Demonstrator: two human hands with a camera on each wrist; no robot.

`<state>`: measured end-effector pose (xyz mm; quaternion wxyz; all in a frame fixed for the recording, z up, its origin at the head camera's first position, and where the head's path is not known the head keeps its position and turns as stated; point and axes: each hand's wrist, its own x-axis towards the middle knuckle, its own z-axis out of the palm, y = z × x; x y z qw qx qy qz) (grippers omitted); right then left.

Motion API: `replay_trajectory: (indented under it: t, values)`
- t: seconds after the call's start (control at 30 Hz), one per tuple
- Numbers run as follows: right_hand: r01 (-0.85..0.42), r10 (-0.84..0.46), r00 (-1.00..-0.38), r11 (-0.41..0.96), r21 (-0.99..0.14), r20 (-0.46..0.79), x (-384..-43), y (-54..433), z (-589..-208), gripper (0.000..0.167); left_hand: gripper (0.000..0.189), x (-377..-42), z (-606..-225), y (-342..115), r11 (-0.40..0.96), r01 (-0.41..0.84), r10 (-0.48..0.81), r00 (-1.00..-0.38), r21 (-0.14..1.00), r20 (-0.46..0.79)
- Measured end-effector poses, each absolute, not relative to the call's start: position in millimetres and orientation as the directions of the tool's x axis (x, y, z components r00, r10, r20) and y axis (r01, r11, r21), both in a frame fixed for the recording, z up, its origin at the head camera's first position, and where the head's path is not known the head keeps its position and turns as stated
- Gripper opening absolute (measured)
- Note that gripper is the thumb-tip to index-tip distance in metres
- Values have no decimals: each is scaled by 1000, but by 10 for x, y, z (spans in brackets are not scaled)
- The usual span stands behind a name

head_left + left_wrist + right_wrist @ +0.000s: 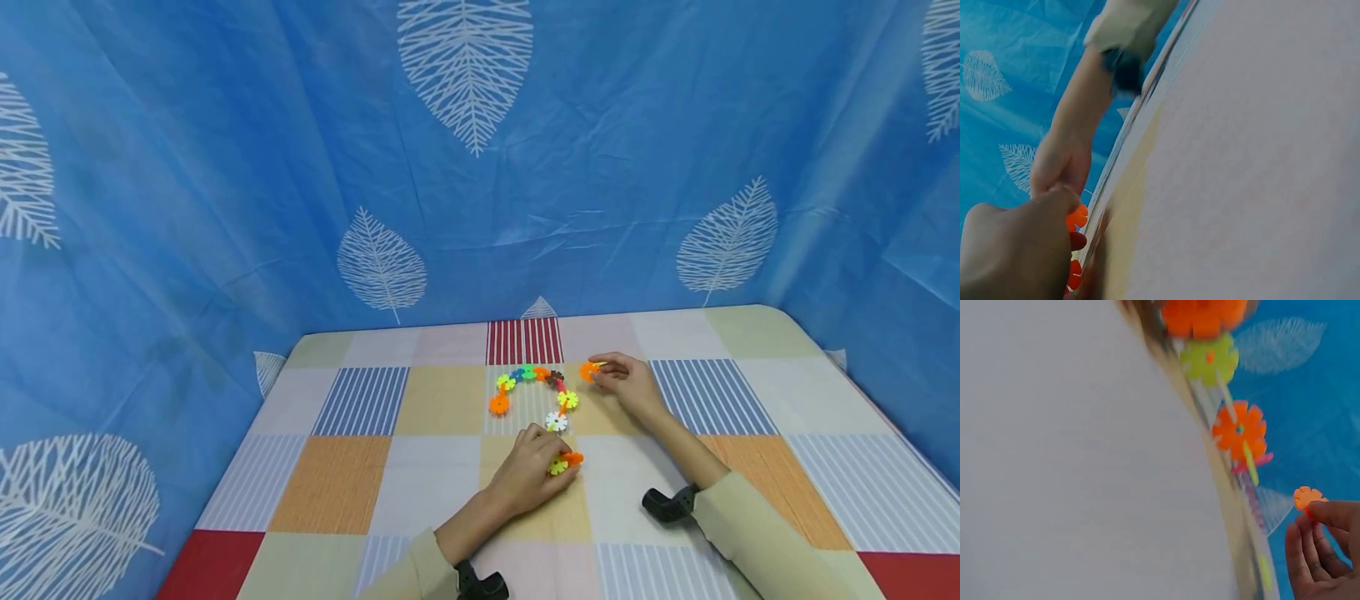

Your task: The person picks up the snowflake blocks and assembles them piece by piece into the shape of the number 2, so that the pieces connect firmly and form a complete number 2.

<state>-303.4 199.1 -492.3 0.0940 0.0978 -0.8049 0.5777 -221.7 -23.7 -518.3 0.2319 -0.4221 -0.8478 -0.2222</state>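
A chain of notched flower-shaped plastic discs (528, 372) in several colours curves in an arch across the cloth. Its left end is an orange disc (499, 405); a white disc (557, 422) lies on its right side. My left hand (527, 473) holds the near part, its fingers curled about a yellow-green disc (558, 467) and an orange disc (573, 458); the hand hides how these join. To the right of the arch, my right hand (628, 386) pinches a loose-looking orange disc (587, 372) between thumb and fingers, clearly seen in the right wrist view.
A patchwork-patterned cloth (427, 467) covers the table. Blue curtains (585, 167) with white leaf prints stand behind it and at both sides. Dark camera mounts (670, 505) sit on both wrists, by the beige sleeves (765, 533).
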Motion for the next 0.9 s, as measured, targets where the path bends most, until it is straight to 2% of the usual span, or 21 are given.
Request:
replay_trajectory:
  t: [0.13, 0.33, 0.53, 0.9]
  values:
    - [-128, -133, -985, 116, -985, 112, -2689, 2016, -4884, 32, 12, -2219, -5190, -223, 549, 810, 591, -549, 204, 590]
    - [-20, -247, -969, 56, -998, 6, -2285, 2016, -4949, 34, 10, -2207, -5175, -207, 568, 788, 570, -585, 238, 577]
    - [-2, -318, -948, 28, -1000, -7, -2161, 1929, -5033, 34, 13, -2201, -5188, -216, 591, 766, 556, -614, 253, 560]
    - [-12, -316, -949, 11, -1000, 8, -2120, 1899, -5060, 29, 12, -2193, -5203, -213, 590, 757, 562, -635, 281, 530]
